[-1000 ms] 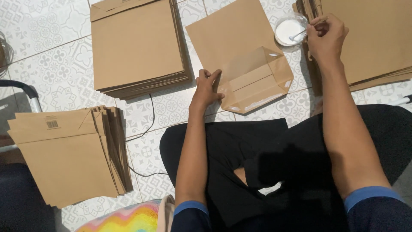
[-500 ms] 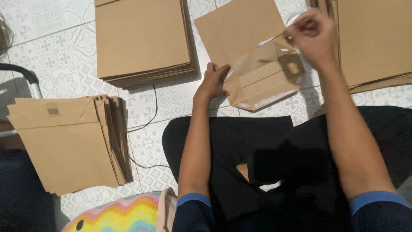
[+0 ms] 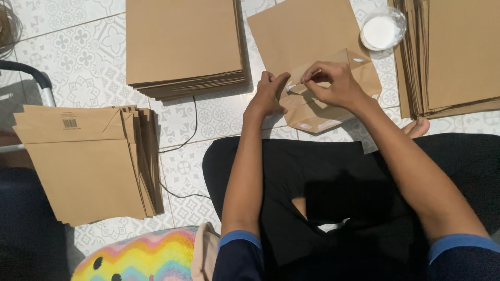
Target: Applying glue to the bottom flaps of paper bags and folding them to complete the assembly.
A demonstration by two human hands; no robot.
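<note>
Pinching one glue stick (image 3: 303,79) in right hand (image 3: 333,83), left hand (image 3: 268,96) flat on one bag (image 3: 312,62), three stacks nearby

Right hand (image 3: 333,83) with its stick, from the glue bowl (image 3: 383,30) down onto the bag's folded flap (image 3: 333,86).

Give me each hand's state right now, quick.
Left hand: open, fingers pressing down the folded bottom of the brown paper bag.
Right hand: grip closed on a thin glue stick touching the bag's flap.
</note>
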